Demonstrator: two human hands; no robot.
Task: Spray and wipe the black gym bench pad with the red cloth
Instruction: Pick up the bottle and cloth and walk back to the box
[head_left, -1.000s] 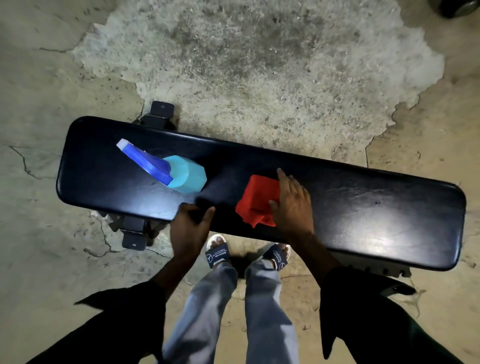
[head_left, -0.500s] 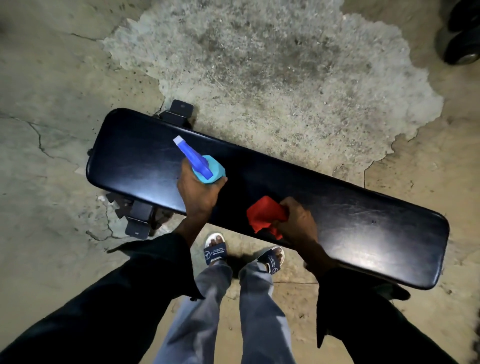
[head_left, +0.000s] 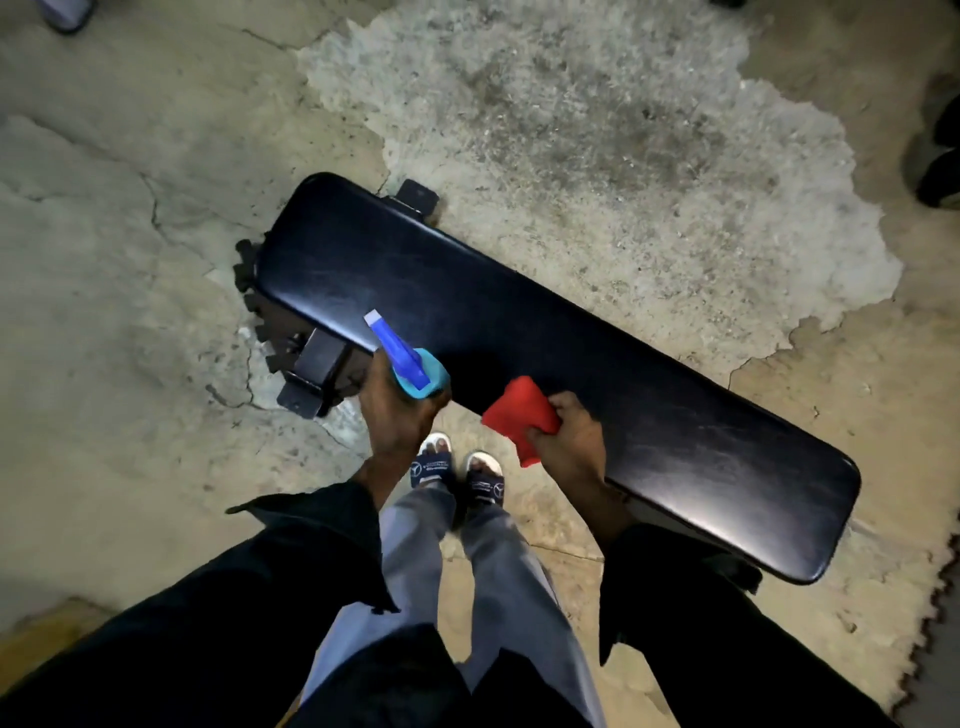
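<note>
The left hand (head_left: 400, 421) grips a blue plastic spray bottle (head_left: 410, 366), nozzle over the long black padded worktop (head_left: 519, 332), the right hand's (head_left: 569, 441) grip bunches the red cloth (head_left: 517, 415) beside it: spraying seems next, then wiping.

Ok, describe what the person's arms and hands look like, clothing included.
Both arms wear loose black long sleeves, the cuffs ending short of the wrists. The left hand and right hand are bare: no gloves, and no rings, watch or markings that I can make out.
</note>
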